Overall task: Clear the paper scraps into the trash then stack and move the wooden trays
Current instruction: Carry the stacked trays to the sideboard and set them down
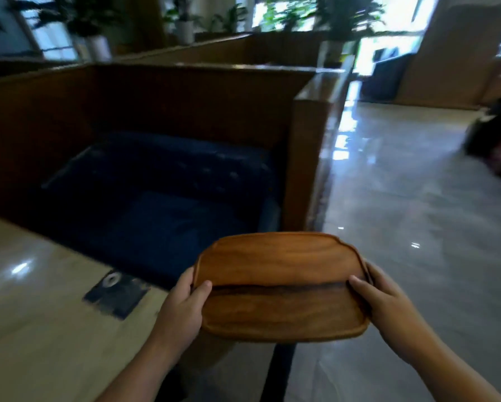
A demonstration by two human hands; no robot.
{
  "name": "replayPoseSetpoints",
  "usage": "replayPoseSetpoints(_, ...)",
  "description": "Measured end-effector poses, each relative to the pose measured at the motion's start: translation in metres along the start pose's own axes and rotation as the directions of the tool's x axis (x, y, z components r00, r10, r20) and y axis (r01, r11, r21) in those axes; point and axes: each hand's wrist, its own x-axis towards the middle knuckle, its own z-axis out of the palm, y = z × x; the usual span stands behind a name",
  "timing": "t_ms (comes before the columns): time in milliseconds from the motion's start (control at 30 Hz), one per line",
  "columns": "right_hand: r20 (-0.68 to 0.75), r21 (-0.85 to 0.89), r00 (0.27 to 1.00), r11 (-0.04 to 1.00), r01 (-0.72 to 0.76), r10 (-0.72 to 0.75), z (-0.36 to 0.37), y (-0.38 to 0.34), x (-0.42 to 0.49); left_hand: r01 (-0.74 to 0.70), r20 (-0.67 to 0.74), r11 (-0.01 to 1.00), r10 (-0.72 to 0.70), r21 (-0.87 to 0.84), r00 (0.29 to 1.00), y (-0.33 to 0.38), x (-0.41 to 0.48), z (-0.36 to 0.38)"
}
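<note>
I hold brown wooden trays (281, 274) level in front of me, off the table and over the floor. A second rim shows at the right edge, so they look stacked, though blur hides how many. My left hand (182, 306) grips the left edge with the thumb on top. My right hand (385, 297) grips the right edge the same way. The top tray is bare, with a dark grain stripe across its middle. No paper scraps or trash bin are in view.
A glossy beige table (40, 329) with a dark square inset (117, 294) lies at the lower left. Behind it stands a blue cushioned seat (168, 198) inside a brown wooden booth wall (156, 103). Shiny tiled floor (417, 213) stretches right; a dark blurred shape (496, 137) sits at the far right.
</note>
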Motion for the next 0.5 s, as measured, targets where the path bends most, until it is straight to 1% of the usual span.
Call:
replayPoseSetpoints(67, -0.139, -0.012, 0.990, 1.000, 0.018, -0.020, -0.056, -0.005, -0.021, -0.024, 0.124, 1.000, 0.022, 0.013, 0.992, 0.017, 0.009, 0.057)
replayPoseSetpoints(133, -0.252, -0.020, 0.967, 0.999, 0.035, -0.039, -0.106, -0.013, -0.046, -0.055, 0.258, 0.998, 0.050, 0.012, 0.965, 0.034, 0.015, 0.115)
replayPoseSetpoints(233, -0.442, -0.003, 0.896, 0.999, 0.049, -0.046, -0.167, -0.018, -0.089, -0.077, 0.418, 0.997, 0.079, -0.023, 0.905, 0.056, 0.014, 0.197)
replayPoseSetpoints(267, -0.501, -0.004, 0.864, 0.999, 0.053, -0.047, -0.184, -0.019, -0.105, -0.084, 0.473, 0.996, 0.089, -0.034, 0.876, 0.063, 0.012, 0.224)
replayPoseSetpoints(367, -0.688, 0.006, 0.724, 0.998, 0.064, -0.042, -0.226, -0.020, -0.147, -0.131, 0.627, 0.991, 0.123, -0.034, 0.769, 0.081, 0.004, 0.295)
replayPoseSetpoints(500, -0.834, 0.061, 0.552, 0.996, 0.069, 0.013, -0.258, -0.026, -0.186, -0.212, 0.760, 0.976, 0.170, -0.043, 0.628, 0.100, -0.002, 0.371)
